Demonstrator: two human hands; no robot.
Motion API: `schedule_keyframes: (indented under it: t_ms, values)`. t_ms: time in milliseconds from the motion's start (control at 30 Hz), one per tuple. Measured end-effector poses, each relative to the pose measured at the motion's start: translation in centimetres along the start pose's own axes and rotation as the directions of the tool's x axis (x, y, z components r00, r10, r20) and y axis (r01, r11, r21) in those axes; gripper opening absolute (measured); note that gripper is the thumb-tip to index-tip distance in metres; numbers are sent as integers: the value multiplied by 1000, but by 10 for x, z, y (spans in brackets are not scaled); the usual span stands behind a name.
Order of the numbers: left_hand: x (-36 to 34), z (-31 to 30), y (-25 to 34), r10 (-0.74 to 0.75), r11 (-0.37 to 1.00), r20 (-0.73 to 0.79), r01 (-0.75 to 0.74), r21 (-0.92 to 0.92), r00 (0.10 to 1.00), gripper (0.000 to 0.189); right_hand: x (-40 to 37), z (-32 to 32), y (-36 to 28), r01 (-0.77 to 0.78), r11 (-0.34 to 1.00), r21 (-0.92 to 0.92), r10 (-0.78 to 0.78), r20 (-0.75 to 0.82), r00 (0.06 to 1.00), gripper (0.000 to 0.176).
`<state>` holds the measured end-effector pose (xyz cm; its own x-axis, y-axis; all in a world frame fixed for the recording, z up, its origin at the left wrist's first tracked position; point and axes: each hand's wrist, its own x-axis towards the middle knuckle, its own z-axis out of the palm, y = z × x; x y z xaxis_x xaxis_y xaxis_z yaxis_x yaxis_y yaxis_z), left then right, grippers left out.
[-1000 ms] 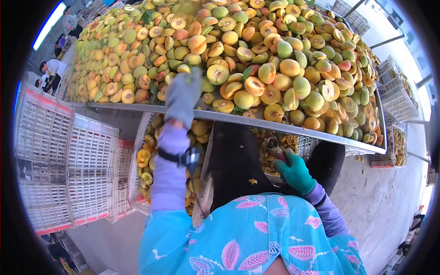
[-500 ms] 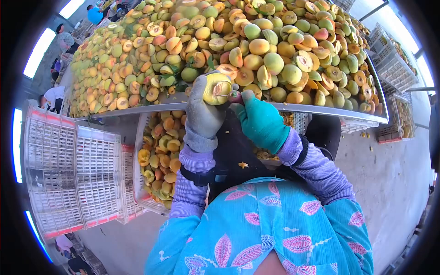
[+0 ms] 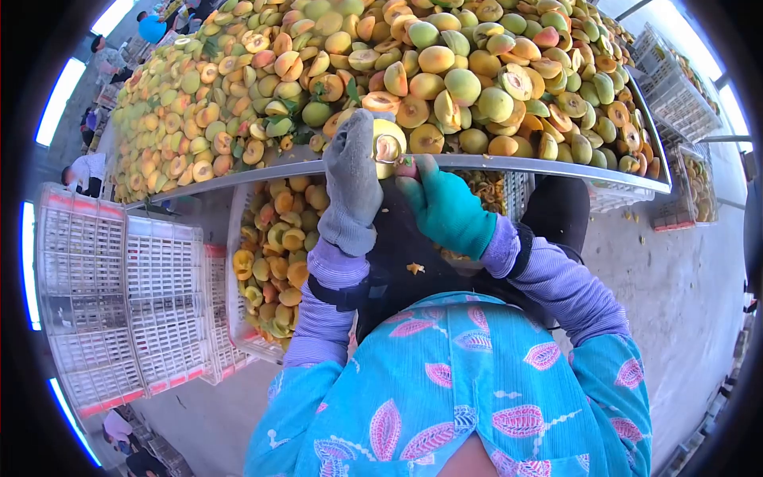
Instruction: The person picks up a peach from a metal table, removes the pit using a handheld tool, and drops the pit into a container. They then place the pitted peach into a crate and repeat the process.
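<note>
My left hand point(image 3: 352, 183), in a grey glove, grips a halved peach point(image 3: 389, 137) with its cut face turned to me. The brown stone area shows in the middle of the flesh. My right hand point(image 3: 450, 211), in a green glove, is closed on a small pitting tool point(image 3: 406, 167) with a dark reddish handle; its thin metal end is at the cut face. Both hands are in front of the near rim of a metal-edged table point(image 3: 556, 165) heaped with peach halves point(image 3: 445, 87).
Below the table to the left stands a crate point(image 3: 238, 262) of peach halves point(image 3: 280, 262). Empty white crates point(image 3: 87, 294) are stacked further left. More filled crates point(image 3: 687, 191) stand at the right. A fruit scrap point(image 3: 415, 269) lies on my dark lap. Other people point(image 3: 86, 171) are at the far left.
The halved peach has turned in my left hand, and the tool's end now sits against its stone area. The view has shifted slightly.
</note>
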<state>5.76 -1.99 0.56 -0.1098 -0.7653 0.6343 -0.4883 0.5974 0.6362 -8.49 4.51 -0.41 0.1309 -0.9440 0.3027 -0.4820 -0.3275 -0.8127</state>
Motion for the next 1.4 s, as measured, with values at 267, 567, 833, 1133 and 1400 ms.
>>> schedule_keyframes:
  t_ms: [267, 567, 833, 1133, 1400]
  values:
    - [9, 2, 7, -532, 582, 153, 490, -649, 833, 44, 8, -7, -38, -617, 491, 615, 384, 483, 787, 31]
    - [8, 9, 5, -575, 528, 215, 558, -641, 790, 43, -1, -3, -28, -619, 416, 667, 328, 525, 786, 47]
    - [15, 11, 18, -590, 597, 47, 475, -647, 806, 43, 3, 30, 1, -339, 676, 654, 213, 266, 940, 48]
    - [23, 0, 2, -450, 591, 446, 632, -501, 774, 46, 10, -16, -6, -673, 484, 559, 261, 642, 721, 49]
    - [13, 20, -1, -477, 271, 616, 771, -576, 627, 53, -5, 6, 4, -670, -486, 562, -107, 722, 683, 41]
